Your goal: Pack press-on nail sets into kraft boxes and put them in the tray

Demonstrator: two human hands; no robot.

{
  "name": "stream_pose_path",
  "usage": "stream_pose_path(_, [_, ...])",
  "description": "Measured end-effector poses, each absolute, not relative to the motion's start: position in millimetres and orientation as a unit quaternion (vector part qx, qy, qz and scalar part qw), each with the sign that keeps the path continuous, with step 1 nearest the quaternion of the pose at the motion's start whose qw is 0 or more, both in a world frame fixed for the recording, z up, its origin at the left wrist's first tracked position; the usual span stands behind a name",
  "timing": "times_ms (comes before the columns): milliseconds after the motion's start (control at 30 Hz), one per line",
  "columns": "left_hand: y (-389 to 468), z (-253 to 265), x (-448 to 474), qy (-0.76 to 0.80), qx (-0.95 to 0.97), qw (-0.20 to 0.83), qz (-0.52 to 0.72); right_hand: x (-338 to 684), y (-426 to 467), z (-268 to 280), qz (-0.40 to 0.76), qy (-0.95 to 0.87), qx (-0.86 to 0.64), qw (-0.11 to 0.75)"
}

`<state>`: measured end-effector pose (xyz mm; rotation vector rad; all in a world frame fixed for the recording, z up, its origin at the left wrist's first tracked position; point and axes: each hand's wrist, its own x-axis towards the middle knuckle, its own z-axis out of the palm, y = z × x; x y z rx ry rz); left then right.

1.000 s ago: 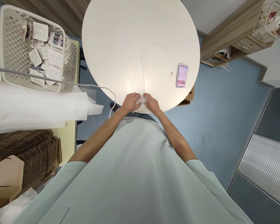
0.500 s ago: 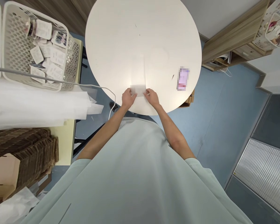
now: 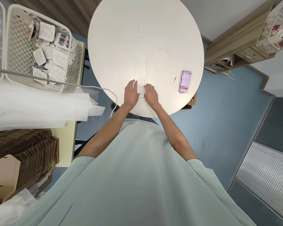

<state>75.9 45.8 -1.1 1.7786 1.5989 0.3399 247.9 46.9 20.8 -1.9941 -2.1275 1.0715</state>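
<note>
A thin, whitish strip of sheet material (image 3: 141,90) lies on the white round table (image 3: 115,40), its near end folded over. It barely stands out from the tabletop. On the left side of the fold rests my left hand (image 3: 131,94), palm down, fingers stretched forward and thumb apart. My right hand (image 3: 151,95) lies on the right side of the fold, fingers extended and slightly bent. Both thumbs point inward, with a short stretch of the strip showing between them. The fingers cover the fold's outer edges.
A phone-like pink object (image 3: 185,81), blurred, lies on the table's right. On a side table at left stand a white basket (image 3: 69,56) of small packs, white foam sheets (image 3: 42,105) and stacked cardboard (image 3: 35,157). A white cable (image 3: 94,86) runs toward the table edge.
Both hands have moved slightly forward from the strip's near edge onto the fold. Their fingertips pinched its sides before; now the fingers lie flatter over it.
</note>
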Motion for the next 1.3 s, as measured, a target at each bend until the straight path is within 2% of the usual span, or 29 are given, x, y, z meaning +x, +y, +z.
stream_pose_path(133, [61,-7,76,0.521,0.750,0.397,0.087,250,50,17,0.373,-0.724,-0.580,0.000])
stream_pose_path(467, [24,8,54,0.493,0.775,0.394,0.021,271,11,22,0.355,-0.758,-0.547,-0.018])
stream_pose_path(667, [-12,0,49,0.471,0.791,0.391,0.009,278,-25,14,0.336,-0.783,-0.524,-0.017])
stream_pose_path(1000, [-6,-3,43,0.556,0.702,0.440,0.074,283,-29,16,0.369,-0.735,-0.566,0.049])
stream_pose_path(1300, [16,7,55,0.669,0.600,0.429,0.089,272,2,9,0.420,-0.604,-0.666,0.127])
